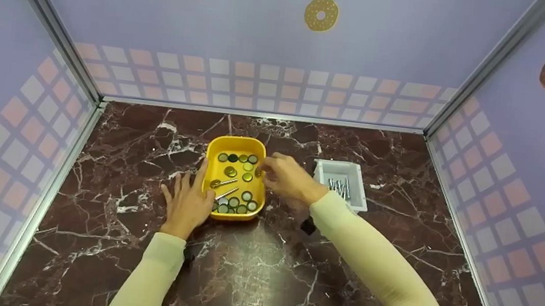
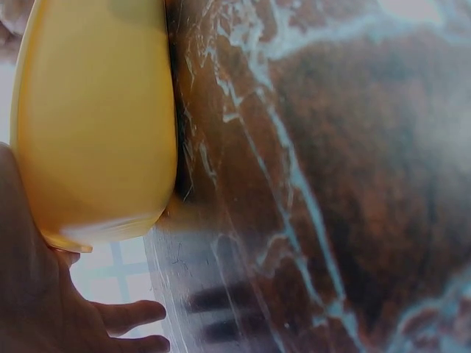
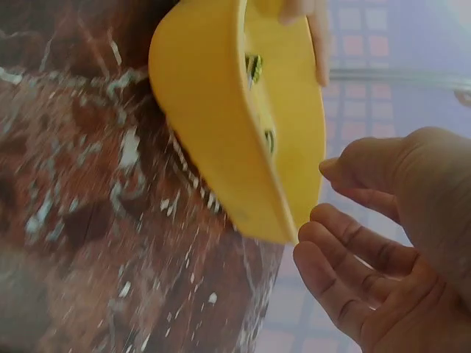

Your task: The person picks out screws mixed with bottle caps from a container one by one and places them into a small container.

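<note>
A yellow bin (image 1: 238, 142) holds several bottle caps (image 1: 247, 177), some gold and some dark-rimmed, spread in groups. Two slim metal bolts (image 1: 227, 193) lie among them. My left hand (image 1: 188, 205) holds the bin's left wall, thumb over the rim inside and forefinger along the outside; its other fingers spread beside it. At the right rim is my right hand (image 1: 284, 176), thumb and forefinger close together and the other fingers (image 3: 346, 250) bent. Whether something small sits between its fingertips is hidden.
A light grey bin (image 1: 361, 196) with several silver bolts (image 1: 339, 187) stands to the right, just beyond my right wrist. The dark marbled table (image 1: 258, 274) is bounded by patterned panels (image 1: 269, 88) at the back and both sides.
</note>
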Demonstrator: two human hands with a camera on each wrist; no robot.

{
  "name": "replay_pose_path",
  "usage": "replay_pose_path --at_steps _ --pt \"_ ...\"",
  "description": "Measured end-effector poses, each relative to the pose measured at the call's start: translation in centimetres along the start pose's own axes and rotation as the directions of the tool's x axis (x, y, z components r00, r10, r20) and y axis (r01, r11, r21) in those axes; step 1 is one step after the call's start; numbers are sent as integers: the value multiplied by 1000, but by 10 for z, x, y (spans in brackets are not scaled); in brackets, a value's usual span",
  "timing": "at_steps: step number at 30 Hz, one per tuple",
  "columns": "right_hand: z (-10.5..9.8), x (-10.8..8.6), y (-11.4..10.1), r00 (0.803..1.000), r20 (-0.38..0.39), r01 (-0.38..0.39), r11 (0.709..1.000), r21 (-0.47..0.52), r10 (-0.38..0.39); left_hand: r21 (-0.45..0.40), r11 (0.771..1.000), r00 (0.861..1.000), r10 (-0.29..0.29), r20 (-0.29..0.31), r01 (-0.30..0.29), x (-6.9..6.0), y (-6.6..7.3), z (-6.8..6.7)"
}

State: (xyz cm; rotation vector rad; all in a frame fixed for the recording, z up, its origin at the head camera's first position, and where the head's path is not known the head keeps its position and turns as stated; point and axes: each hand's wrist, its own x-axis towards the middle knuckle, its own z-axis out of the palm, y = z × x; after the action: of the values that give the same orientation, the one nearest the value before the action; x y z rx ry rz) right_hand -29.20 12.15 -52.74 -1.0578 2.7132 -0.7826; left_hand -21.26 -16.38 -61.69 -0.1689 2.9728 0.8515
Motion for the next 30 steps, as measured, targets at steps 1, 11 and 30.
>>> replay_pose_path --at_steps 1,11,30 --pt "3 5 -3 1000 23 12 1000 -12 -12 -5 1000 1000 -1 1 1 -1 0 0" --pt "24 49 -28 969 239 98 989 -113 -69 15 1000 1000 -6 -1 6 0 0 0" --pt "85 100 -47 911 409 134 906 -402 46 27 1000 999 -5 -42 6 -1 1 -1"
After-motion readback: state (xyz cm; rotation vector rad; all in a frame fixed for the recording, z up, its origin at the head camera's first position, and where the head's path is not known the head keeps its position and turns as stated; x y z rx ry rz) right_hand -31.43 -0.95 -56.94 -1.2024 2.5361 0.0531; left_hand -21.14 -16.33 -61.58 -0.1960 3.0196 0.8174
